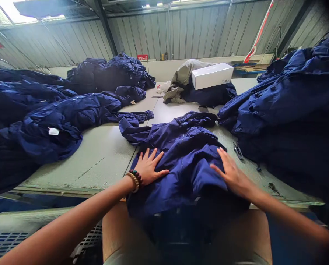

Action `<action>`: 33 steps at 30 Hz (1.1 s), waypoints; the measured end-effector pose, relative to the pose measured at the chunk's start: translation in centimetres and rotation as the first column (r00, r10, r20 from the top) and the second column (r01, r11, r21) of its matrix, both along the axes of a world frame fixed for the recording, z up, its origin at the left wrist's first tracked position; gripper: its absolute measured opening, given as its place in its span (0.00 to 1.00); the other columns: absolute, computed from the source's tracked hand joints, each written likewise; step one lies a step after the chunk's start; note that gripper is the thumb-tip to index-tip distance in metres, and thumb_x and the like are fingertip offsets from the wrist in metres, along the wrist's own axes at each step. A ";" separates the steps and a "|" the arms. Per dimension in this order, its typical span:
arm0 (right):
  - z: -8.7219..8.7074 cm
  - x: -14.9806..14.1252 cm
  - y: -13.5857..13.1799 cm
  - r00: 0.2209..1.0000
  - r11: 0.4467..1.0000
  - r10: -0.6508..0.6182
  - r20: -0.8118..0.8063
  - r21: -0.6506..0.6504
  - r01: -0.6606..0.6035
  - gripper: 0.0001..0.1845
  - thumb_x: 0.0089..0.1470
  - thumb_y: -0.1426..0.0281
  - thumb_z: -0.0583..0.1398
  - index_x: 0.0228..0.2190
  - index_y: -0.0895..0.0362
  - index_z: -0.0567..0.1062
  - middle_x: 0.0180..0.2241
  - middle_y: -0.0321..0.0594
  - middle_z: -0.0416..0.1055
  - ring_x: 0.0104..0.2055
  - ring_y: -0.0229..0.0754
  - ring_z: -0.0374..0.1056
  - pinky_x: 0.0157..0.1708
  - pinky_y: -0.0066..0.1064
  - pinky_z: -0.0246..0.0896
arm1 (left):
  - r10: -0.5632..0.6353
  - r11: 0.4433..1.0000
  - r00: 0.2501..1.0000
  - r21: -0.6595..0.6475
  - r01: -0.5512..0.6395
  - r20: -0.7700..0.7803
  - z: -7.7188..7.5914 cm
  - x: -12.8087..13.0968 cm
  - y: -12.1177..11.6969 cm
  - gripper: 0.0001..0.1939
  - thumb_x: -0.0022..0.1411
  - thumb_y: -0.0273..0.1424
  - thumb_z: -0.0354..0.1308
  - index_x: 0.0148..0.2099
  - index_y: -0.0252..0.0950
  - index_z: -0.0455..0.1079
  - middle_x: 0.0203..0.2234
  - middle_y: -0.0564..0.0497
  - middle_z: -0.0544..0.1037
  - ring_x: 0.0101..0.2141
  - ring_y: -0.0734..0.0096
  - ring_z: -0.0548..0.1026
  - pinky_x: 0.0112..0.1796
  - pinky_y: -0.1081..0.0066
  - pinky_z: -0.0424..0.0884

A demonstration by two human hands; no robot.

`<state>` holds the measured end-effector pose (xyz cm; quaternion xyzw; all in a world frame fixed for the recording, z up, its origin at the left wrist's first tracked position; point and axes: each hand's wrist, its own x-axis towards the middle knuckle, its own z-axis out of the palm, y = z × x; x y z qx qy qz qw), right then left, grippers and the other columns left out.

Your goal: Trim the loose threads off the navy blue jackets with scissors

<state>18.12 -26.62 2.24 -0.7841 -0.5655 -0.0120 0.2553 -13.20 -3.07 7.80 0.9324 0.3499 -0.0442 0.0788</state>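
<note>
A navy blue jacket (178,165) lies spread on the table in front of me, its lower part hanging over the front edge towards my lap. My left hand (149,167) rests flat on the jacket's left side, fingers spread; beaded bracelets (135,179) circle that wrist. On the right side of the jacket my right hand (232,173) touches the cloth, with thumb and fingers apart and its edge slightly blurred. One sleeve (133,132) is bent out at the upper left.
Piles of navy garments lie on the left (53,114), at the back left (114,71) and on the right (286,99). Thread snips (238,151) lie right of the jacket. A white box (212,75) sits on dark cloth at the back. The table's front edge (70,189) runs before me.
</note>
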 end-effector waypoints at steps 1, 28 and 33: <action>-1.3 0.0 -2.0 0.998 0.999 0.015 0.054 -0.038 -0.013 0.55 0.70 0.40 0.48 0.80 0.60 0.37 0.79 0.58 0.42 0.81 0.60 0.43 0.75 0.58 0.52 | 0.000 1.000 1.000 0.012 0.000 -0.009 -0.1 -0.3 0.7 0.56 0.62 0.72 0.50 0.82 0.49 0.48 0.81 0.46 0.41 0.78 0.30 0.35 0.73 0.33 0.34; 1.8 2.5 -11.8 0.976 0.976 0.213 0.033 -0.051 -0.212 0.54 0.63 0.41 0.61 0.79 0.46 0.48 0.79 0.45 0.49 0.78 0.65 0.52 0.74 0.60 0.55 | -0.073 0.993 0.972 0.103 0.051 0.224 2.4 -4.3 2.1 0.32 0.77 0.44 0.52 0.79 0.46 0.60 0.77 0.50 0.59 0.78 0.49 0.48 0.75 0.45 0.50; -1.9 2.1 -13.9 0.917 0.947 0.319 0.239 -0.049 -0.317 0.39 0.72 0.66 0.60 0.77 0.42 0.55 0.77 0.43 0.56 0.77 0.59 0.54 0.73 0.62 0.56 | -0.343 0.935 0.908 -0.003 0.354 0.241 2.4 -1.5 -1.9 0.30 0.79 0.49 0.49 0.78 0.50 0.62 0.77 0.50 0.61 0.78 0.49 0.51 0.75 0.44 0.52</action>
